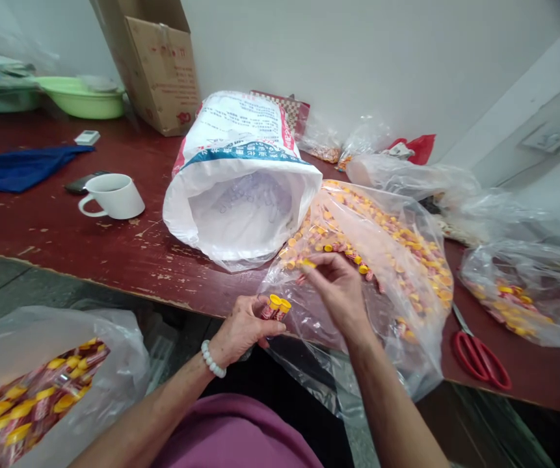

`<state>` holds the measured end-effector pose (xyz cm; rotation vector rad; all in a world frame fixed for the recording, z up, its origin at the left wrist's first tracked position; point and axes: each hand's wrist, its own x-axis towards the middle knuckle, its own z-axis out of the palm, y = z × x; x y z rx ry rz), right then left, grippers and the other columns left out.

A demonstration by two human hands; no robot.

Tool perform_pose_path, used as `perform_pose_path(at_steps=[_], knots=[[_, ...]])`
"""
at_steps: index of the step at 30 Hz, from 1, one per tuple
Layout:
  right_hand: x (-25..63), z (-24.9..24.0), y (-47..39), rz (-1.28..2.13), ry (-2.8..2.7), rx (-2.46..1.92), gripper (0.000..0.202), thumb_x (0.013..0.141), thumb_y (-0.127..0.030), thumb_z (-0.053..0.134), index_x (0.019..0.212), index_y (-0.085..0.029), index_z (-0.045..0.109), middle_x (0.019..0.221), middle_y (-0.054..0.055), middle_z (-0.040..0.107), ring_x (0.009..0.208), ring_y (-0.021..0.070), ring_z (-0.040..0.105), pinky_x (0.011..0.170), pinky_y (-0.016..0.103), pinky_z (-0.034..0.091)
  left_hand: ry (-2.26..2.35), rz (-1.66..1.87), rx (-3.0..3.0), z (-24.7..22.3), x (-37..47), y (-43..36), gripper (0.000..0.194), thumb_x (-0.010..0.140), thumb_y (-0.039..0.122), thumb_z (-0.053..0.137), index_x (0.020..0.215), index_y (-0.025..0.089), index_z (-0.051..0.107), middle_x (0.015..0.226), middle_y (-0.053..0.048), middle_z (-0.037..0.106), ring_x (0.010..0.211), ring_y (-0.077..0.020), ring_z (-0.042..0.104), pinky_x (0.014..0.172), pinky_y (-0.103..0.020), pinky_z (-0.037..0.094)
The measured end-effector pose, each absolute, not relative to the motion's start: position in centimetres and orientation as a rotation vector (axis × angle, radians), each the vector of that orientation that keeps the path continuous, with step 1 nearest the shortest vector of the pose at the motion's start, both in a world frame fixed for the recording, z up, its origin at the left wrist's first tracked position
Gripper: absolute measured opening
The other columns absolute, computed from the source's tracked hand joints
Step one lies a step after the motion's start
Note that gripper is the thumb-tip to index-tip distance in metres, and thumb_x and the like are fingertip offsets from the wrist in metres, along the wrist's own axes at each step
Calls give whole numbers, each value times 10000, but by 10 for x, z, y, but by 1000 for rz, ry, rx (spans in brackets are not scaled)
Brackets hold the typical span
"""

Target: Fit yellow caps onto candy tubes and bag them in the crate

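Left hand: curled around two yellow-topped tubes
Right hand: pinching a yellow piece
Scissors: right, on surface

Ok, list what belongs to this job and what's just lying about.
Seems part of the job: two yellow-topped tubes in left hand; clear bag of tubes by right hand; lower-left bag of tubes.

Seems lying about: white mug, blue cloth, cardboard box, green basin.
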<state>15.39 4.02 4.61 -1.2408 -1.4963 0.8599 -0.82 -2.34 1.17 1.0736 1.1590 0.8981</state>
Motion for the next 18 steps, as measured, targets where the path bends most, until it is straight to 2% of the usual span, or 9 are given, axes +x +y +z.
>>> perform_pose_path(at_steps=[2,5,8,12,15,18], knots=[[136,50,12,947,-1524,-1042,182,746,-336,664,821,-192,582,899,33,660,762,136,619,697,265,503,1146,890,1104,11,-5,-25,175,628,219,686,741,116,600,633,23,508,549,-101,459,422,-207,456],[125,50,-9,914,-1617,-998,104,768,-269,656,814,-197,598,920,36,658,832,151,615,757,292,483,1125,874,1148,10,-5,-29,160,643,236,674,709,120,584,614,21,508,549,-105,463,424,-203,449],[128,49,-12,884,-1658,-948,69,791,-264,640,802,-203,611,941,40,650,900,168,608,816,318,467,1119,890,1150,11,-6,-34,177,635,237,680,684,133,545,613,23,497,552,-106,458,422,-200,444],[130,49,-12,907,-1622,-931,94,780,-279,654,758,-198,610,923,44,644,864,167,611,777,306,481,1150,874,1159,17,-3,-37,182,622,238,687,666,134,545,593,24,497,516,-103,457,412,-206,438],[129,50,-16,889,-1721,-962,104,790,-287,643,738,-201,615,893,41,655,863,175,612,810,334,474,1133,852,1171,24,-2,-36,156,624,233,677,642,126,564,569,24,497,485,-99,455,405,-202,423],[132,52,-20,775,-1815,-948,96,845,-281,566,835,-220,641,1076,62,613,1040,201,562,925,383,428,1125,876,1166,26,-4,-35,135,616,211,665,679,130,577,606,19,517,525,-110,474,421,-204,439]])
